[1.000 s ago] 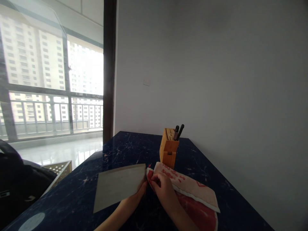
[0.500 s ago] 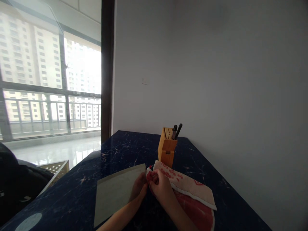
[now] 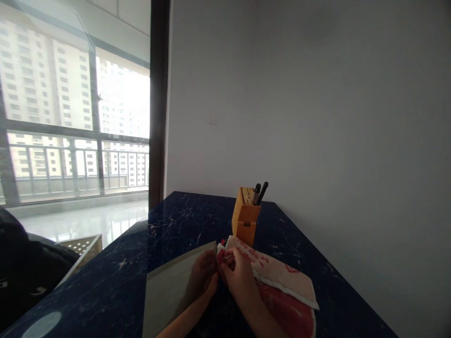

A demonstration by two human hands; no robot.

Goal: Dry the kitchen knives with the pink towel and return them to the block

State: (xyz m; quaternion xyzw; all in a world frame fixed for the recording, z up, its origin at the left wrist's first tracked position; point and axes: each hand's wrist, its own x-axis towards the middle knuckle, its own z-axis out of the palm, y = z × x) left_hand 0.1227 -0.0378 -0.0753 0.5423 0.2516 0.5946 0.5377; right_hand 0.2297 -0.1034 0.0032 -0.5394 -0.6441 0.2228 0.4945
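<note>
A rectangular mirror (image 3: 165,295) stands tilted in front of me, reflecting part of a hand. At its right edge is my left hand (image 3: 210,287), fingers curled against that edge and partly hidden. My right hand (image 3: 237,272) pinches a bunched corner of a red and white towel (image 3: 287,277) right beside the mirror's edge. The rest of the towel spreads to the right under and past my right forearm; its pale band carries red lettering.
A wooden knife block (image 3: 244,218) with two black-handled knives (image 3: 260,192) stands just beyond the towel on the dark blue marbled table (image 3: 190,216). A black bag-like object (image 3: 28,272) and a perforated pale panel (image 3: 84,249) are at the left.
My left hand and the mirror have shifted slightly right, and the mirror's angle has changed a little. The right hand keeps its pinch on the towel.
</note>
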